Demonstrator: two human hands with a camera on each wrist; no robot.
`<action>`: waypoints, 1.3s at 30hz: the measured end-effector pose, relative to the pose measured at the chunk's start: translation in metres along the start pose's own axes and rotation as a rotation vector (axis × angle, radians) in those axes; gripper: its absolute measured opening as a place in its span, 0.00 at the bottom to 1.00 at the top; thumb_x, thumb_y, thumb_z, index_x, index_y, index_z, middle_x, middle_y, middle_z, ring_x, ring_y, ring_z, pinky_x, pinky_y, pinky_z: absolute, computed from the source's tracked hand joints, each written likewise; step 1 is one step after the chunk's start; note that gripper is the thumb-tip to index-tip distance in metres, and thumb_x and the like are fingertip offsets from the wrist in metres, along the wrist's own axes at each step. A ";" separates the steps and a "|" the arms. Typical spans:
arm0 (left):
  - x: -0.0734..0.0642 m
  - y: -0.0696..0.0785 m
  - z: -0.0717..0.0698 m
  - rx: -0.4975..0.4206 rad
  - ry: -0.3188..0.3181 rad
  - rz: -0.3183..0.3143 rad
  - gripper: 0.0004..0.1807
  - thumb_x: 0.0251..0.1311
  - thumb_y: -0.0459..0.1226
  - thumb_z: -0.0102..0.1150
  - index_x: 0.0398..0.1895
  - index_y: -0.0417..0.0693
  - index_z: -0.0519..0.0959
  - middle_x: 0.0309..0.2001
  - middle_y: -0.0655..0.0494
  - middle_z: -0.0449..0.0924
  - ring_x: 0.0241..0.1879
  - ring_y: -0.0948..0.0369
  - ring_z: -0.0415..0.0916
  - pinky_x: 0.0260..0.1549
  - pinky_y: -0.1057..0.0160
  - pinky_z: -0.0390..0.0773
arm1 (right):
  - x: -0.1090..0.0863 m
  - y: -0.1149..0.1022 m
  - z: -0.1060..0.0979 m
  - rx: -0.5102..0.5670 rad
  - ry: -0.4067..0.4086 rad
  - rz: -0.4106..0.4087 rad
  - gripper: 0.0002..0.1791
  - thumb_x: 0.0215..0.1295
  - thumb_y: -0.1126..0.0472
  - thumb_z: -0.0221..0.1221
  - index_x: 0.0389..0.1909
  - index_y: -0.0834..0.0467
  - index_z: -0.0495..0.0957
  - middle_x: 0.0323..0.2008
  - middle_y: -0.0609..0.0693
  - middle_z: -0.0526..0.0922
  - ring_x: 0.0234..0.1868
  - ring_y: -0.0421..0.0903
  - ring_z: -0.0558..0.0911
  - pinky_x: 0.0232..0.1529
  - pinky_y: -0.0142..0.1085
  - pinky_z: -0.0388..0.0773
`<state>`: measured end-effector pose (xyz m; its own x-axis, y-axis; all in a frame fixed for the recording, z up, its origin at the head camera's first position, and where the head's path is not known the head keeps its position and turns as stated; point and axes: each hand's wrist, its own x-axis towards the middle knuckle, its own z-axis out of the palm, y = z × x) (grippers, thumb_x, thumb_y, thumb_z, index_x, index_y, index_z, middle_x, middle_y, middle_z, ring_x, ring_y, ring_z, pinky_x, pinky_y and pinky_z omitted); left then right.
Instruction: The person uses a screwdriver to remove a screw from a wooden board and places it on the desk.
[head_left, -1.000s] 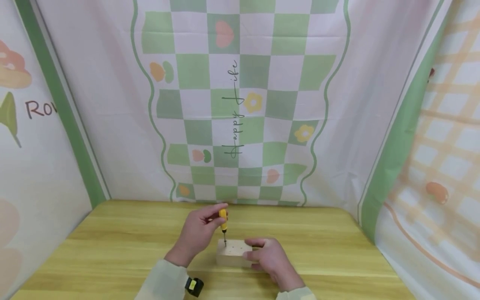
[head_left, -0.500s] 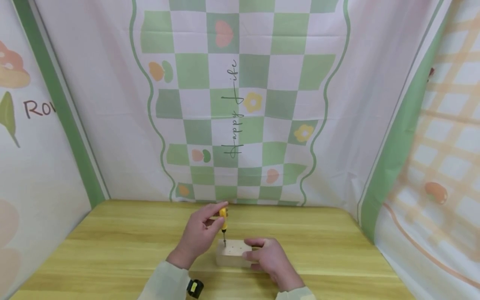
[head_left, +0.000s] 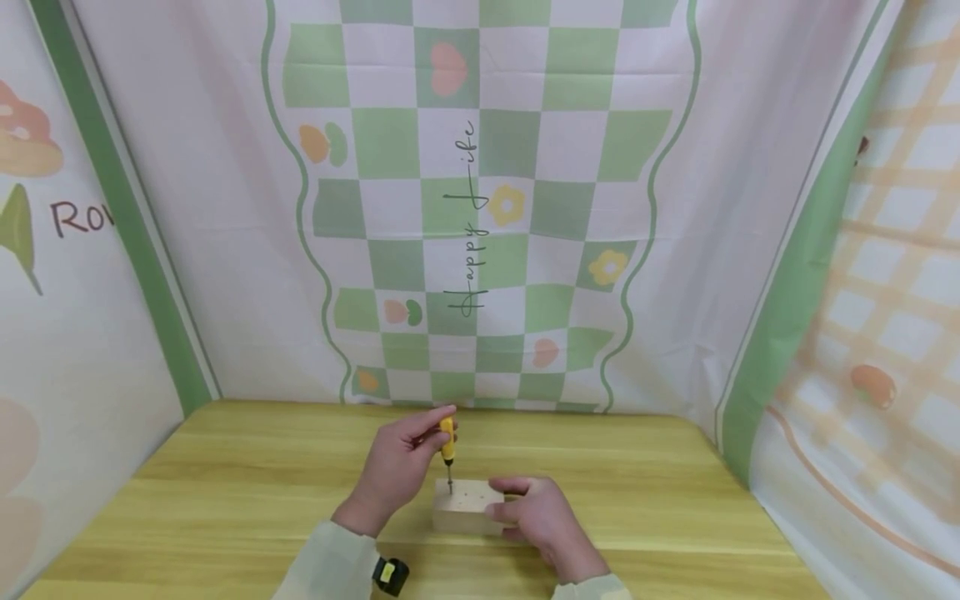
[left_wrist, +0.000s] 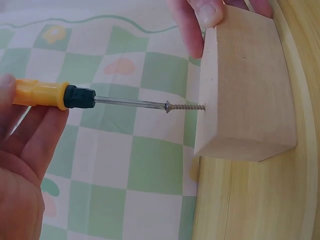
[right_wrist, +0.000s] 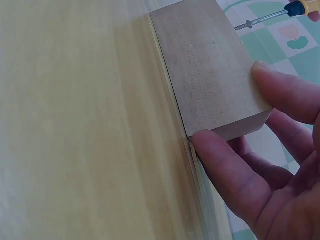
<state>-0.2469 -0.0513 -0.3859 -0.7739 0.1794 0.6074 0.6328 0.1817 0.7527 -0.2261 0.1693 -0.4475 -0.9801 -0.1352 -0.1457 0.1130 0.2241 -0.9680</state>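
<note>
Wooden block (head_left: 469,518) lying on the table (head_left: 225,492), with a screw (left_wrist: 187,107) standing upright in its top face near the left end, much of the thread exposed. Above the block, the screwdriver (left_wrist: 80,97) stands nearly vertical, its tip meeting the screw's head. The left hand (head_left: 393,462), above and left of the block, pinches the yellow handle between thumb and fingers. The right hand (head_left: 542,518), partly curled, grips the block's right end. Behind the block hangs a checked cloth (head_left: 442,208).

Yellow-handled screwdriver (left_wrist: 80,97) near upright, tip at head of screw (left_wrist: 186,107); thread exposed, point meeting pale wooden block (left_wrist: 255,80).
</note>
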 end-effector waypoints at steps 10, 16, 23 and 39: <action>0.001 0.003 0.000 0.106 0.030 0.012 0.18 0.55 0.43 0.64 0.51 0.59 0.80 0.35 0.65 0.80 0.32 0.67 0.78 0.30 0.66 0.80 | 0.000 0.000 0.000 0.004 -0.001 0.001 0.21 0.52 0.61 0.68 0.49 0.58 0.80 0.54 0.56 0.75 0.43 0.50 0.79 0.35 0.45 0.81; 0.000 0.002 0.001 0.123 0.045 0.055 0.21 0.54 0.37 0.65 0.53 0.57 0.79 0.35 0.68 0.76 0.36 0.65 0.76 0.32 0.68 0.80 | 0.001 0.000 0.000 0.007 -0.005 -0.015 0.21 0.52 0.62 0.68 0.49 0.59 0.80 0.55 0.58 0.74 0.43 0.50 0.79 0.35 0.45 0.81; -0.002 0.000 -0.002 0.053 -0.052 0.014 0.21 0.62 0.33 0.58 0.57 0.58 0.75 0.43 0.62 0.79 0.37 0.63 0.78 0.33 0.64 0.80 | 0.000 -0.001 0.000 0.013 -0.005 -0.017 0.22 0.50 0.62 0.68 0.49 0.59 0.80 0.54 0.57 0.75 0.43 0.50 0.79 0.36 0.44 0.81; 0.000 0.000 0.004 0.114 0.058 0.079 0.20 0.53 0.38 0.65 0.51 0.58 0.80 0.35 0.63 0.80 0.33 0.67 0.78 0.31 0.67 0.80 | 0.000 0.000 0.000 0.029 -0.009 -0.044 0.22 0.51 0.63 0.68 0.49 0.60 0.80 0.55 0.60 0.74 0.42 0.50 0.79 0.34 0.45 0.81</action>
<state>-0.2462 -0.0477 -0.3868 -0.7199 0.1423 0.6793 0.6877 0.2781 0.6706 -0.2257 0.1695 -0.4473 -0.9826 -0.1535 -0.1048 0.0748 0.1898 -0.9790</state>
